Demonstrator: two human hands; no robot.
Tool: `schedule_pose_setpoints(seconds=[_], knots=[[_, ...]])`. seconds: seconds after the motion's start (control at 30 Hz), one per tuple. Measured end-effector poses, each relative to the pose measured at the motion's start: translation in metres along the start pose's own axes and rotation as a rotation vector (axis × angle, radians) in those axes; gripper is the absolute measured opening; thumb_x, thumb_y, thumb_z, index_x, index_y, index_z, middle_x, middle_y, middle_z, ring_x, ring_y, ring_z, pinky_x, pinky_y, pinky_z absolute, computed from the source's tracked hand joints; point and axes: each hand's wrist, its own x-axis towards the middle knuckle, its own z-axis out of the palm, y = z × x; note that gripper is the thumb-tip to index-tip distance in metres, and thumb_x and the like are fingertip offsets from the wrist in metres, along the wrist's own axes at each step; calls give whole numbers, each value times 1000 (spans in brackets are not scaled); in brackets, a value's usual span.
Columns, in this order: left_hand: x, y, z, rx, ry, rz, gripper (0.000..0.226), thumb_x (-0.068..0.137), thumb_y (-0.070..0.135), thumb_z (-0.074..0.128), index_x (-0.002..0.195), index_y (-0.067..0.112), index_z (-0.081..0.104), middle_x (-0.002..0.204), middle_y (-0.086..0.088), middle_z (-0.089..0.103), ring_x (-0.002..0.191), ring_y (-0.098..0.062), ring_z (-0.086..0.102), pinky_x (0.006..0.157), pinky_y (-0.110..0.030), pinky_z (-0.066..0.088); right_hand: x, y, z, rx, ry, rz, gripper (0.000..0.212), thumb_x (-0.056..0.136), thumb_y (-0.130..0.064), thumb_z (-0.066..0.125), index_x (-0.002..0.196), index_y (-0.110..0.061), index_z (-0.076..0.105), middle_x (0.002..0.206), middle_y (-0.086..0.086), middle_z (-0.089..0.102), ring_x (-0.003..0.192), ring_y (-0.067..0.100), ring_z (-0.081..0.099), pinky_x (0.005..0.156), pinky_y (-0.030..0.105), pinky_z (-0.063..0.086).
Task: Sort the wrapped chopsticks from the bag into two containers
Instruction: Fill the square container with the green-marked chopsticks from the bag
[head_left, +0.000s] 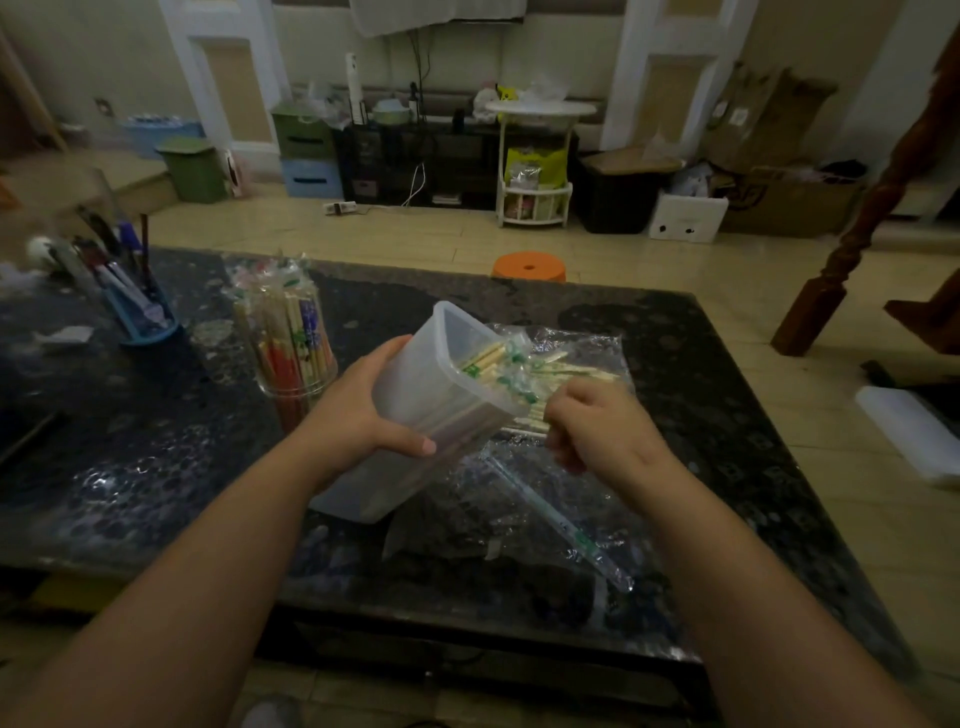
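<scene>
My left hand (363, 410) grips a frosted white plastic container (431, 395), tilted with its mouth toward the right. Green-printed wrapped chopsticks (493, 364) stick out of that mouth. My right hand (597, 426) hovers at the container's opening with its fingers curled; whether it pinches a chopstick is hidden. A clear plastic bag (561, 467) lies flat on the dark table (156, 457) beneath both hands, with more wrapped chopsticks (571, 369) on it. One wrapped pair (556, 514) lies loose on the bag near me. A clear round jar (291, 353) left of the container holds red and blue wrapped chopsticks.
A blue pen holder (140, 312) with pens stands at the table's left back. An orange stool (530, 267) sits beyond the table's far edge. A carved wooden post (857, 234) rises on the right. Shelves, bins and boxes line the far wall.
</scene>
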Motion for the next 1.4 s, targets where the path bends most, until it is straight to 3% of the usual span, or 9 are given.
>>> schedule_pose_setpoints(seconds=[0.13, 0.27, 0.43, 0.53, 0.7, 0.9, 1.1, 1.27, 1.4], knots=[[0, -1, 1, -1, -6, 0, 119, 35, 45, 87, 142, 50, 37, 139, 10, 44, 123, -17, 47, 99, -47, 44, -5, 5, -1, -288, -467, 130, 20, 91, -10, 49, 76, -9, 63, 73, 10, 71, 63, 21, 67, 58, 31, 55], [0, 0, 1, 4, -8, 0, 118, 37, 43, 87, 143, 50, 36, 140, 10, 44, 123, -16, 47, 97, -46, 44, -1, 15, 11, -731, -592, 155, 24, 92, -22, 54, 91, -6, 73, 96, 13, 71, 88, 26, 66, 79, 36, 52], [-1, -2, 0, 2, 0, -5, 119, 37, 44, 87, 144, 50, 36, 140, 10, 43, 124, -17, 46, 102, -51, 44, 0, 34, 27, -1017, -719, 296, 37, 100, -19, 44, 130, -1, 57, 134, 17, 56, 109, 29, 57, 91, 32, 45], [0, -2, 1, 3, 11, -12, 120, 36, 45, 87, 145, 50, 35, 141, 9, 43, 125, -18, 46, 104, -55, 43, 2, 60, 32, -1125, -590, 364, 54, 98, -32, 44, 148, -11, 39, 155, 13, 29, 139, 34, 34, 112, 42, 33], [1, -3, 1, 10, 26, -14, 121, 35, 45, 87, 145, 49, 36, 141, 9, 43, 126, -18, 46, 104, -55, 42, 3, 86, 40, -913, -250, 252, 74, 99, -23, 40, 158, -20, -5, 165, 3, -11, 151, 26, -6, 121, 44, 5], [1, -2, -2, -18, 38, 8, 121, 35, 47, 85, 146, 46, 37, 140, 11, 45, 123, -16, 47, 99, -46, 43, 23, 106, 48, -717, -48, 200, 67, 100, -26, 38, 158, -19, 7, 165, 6, 4, 151, 25, 6, 120, 44, 18], [3, -4, -3, -55, 75, 14, 109, 46, 33, 88, 143, 47, 40, 133, 16, 48, 117, -9, 49, 93, -42, 45, 51, 93, 57, -810, -84, 100, 74, 96, -12, 38, 158, -21, -2, 165, 0, -9, 151, 20, -8, 123, 42, -3], [4, -2, -2, -32, 56, 35, 112, 42, 37, 87, 143, 45, 40, 134, 16, 48, 116, -4, 49, 87, -36, 44, 69, 92, 61, -860, -120, 100, 76, 98, -14, 43, 157, -19, -4, 165, 5, -6, 151, 27, -6, 122, 49, -2], [6, -4, -3, -13, 54, 14, 119, 38, 43, 87, 146, 43, 38, 137, 14, 47, 118, -9, 49, 92, -39, 44, 71, 93, 65, -914, -69, 149, 66, 94, -24, 49, 154, -21, 21, 162, 7, 15, 147, 35, 14, 120, 52, 6]])
